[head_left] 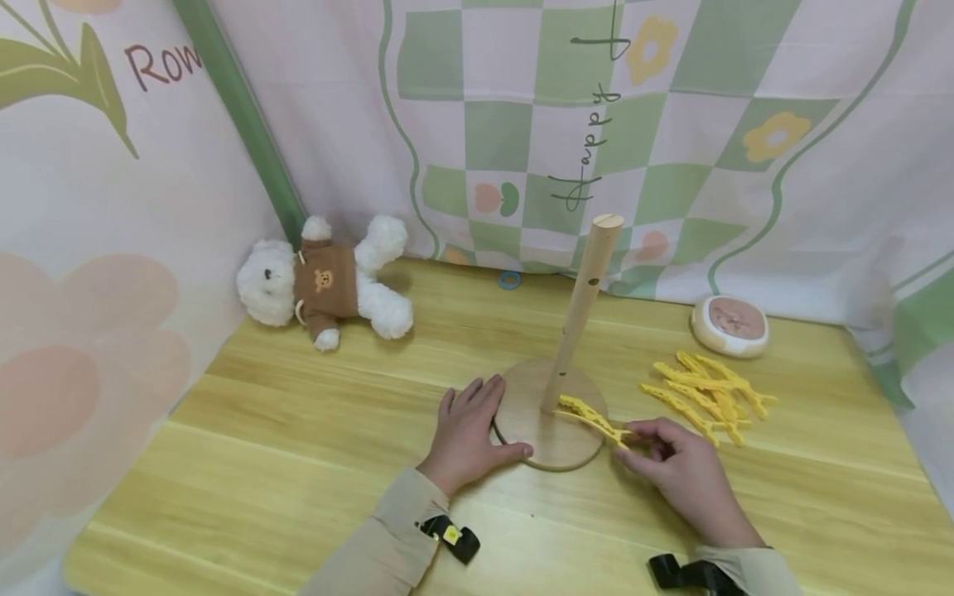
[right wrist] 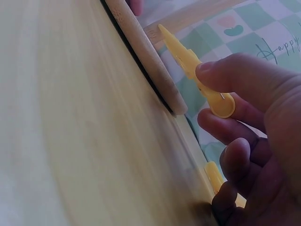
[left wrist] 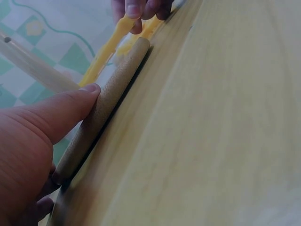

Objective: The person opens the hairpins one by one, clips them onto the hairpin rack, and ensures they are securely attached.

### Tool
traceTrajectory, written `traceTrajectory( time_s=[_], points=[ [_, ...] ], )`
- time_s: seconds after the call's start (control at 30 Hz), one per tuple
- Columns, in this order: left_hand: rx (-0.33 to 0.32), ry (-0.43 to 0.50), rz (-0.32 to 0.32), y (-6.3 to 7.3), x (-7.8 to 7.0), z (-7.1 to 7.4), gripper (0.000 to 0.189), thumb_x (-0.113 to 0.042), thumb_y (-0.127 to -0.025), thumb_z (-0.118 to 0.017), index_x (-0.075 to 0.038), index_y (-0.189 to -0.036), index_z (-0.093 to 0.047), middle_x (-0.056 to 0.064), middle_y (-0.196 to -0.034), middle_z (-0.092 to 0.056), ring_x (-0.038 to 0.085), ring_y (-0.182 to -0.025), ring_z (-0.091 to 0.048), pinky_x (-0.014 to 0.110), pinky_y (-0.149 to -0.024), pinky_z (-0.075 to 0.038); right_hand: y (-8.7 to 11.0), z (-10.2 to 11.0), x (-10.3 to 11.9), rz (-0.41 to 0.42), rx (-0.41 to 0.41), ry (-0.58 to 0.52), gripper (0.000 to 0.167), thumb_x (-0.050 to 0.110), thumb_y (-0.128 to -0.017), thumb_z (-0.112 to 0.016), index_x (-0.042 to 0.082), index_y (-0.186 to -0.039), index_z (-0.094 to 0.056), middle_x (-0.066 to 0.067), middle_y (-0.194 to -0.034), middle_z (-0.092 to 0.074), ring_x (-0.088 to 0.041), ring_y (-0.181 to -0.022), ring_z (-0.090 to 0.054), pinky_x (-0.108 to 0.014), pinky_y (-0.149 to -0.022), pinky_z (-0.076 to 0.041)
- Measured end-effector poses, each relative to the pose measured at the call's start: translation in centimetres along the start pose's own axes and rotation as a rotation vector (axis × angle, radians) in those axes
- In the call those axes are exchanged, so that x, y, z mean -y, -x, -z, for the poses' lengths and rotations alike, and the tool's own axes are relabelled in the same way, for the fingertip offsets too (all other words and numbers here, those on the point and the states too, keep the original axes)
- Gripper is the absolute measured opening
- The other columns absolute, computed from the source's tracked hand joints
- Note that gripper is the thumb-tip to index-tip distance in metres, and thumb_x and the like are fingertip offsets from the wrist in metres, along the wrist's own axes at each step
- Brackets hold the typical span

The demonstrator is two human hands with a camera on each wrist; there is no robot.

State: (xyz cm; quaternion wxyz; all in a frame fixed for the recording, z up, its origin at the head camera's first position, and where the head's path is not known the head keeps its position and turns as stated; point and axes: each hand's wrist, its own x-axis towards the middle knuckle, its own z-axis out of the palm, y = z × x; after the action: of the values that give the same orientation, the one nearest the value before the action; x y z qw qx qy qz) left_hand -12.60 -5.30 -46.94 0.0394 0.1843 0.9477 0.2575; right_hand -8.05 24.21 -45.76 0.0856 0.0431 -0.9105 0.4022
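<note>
In the lower centre of the frame, the left hand (head_left: pixel 465 439) lies spread against the rim of the round wooden base (head_left: pixel 551 447). Right of it, the right hand (head_left: pixel 681 472) pinches a yellow piece (head_left: pixel 596 420) by one end, its far end near the foot of the post (head_left: pixel 574 331). That one-ended pinch could let it swivel if bumped; a careless wrist could scatter the yellow pile (head_left: pixel 704 385) at centre right.

Right fingers (right wrist: pixel 221 126) pinching a yellow piece (right wrist: pixel 185 57), wooden base (right wrist: pixel 151 63) near it, pale tabletop (right wrist: pixel 94 122), green-and-white checked cloth (right wrist: pixel 254 21) behind
</note>
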Motion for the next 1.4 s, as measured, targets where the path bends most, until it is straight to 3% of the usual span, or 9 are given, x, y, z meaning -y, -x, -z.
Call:
traceTrajectory(
  time_s=[0.5, 1.1, 1.4],
  points=[
    [0.001, 0.026, 0.006, 0.0, 0.0, 0.0, 0.104, -0.065, -0.080, -0.073, -0.009, -0.158, -0.031, 0.005, -0.163, -0.031, 0.029, -0.151, -0.024, 0.059, -0.120, -0.009, -0.7, -0.4, 0.4, 0.020, 0.031, 0.013, 0.029, 0.016, -0.077, -0.088, 0.010, -0.103, -0.075, 0.004, -0.067, -0.054, -0.007, -0.059, -0.047, -0.024, -0.051, -0.042],
    [0.003, 0.022, -0.002, 0.0, 0.1, 0.0, 0.104, -0.065, -0.081, -0.073, -0.009, -0.158, -0.031, 0.004, -0.163, -0.030, 0.028, -0.151, -0.024, 0.059, -0.120, -0.009, -0.8, -0.8, 0.2, -0.099, 0.105, 0.019, 0.041, 0.031, -0.082, -0.084, 0.011, -0.116, -0.073, 0.001, -0.075, -0.060, -0.009, -0.065, -0.051, -0.024, -0.056, -0.044],
    [0.023, 0.014, -0.023, 0.1, 0.0, 0.4, 0.103, -0.064, -0.081, -0.073, -0.009, -0.158, -0.031, 0.006, -0.163, -0.030, 0.031, -0.150, -0.023, 0.061, -0.119, -0.008, -0.7, -1.1, 0.1, -0.128, 0.052, 0.011, 0.044, 0.031, -0.081, -0.085, 0.009, -0.116, -0.071, 0.000, -0.074, -0.062, -0.009, -0.065, -0.053, -0.024, -0.057, -0.045]
  ],
)
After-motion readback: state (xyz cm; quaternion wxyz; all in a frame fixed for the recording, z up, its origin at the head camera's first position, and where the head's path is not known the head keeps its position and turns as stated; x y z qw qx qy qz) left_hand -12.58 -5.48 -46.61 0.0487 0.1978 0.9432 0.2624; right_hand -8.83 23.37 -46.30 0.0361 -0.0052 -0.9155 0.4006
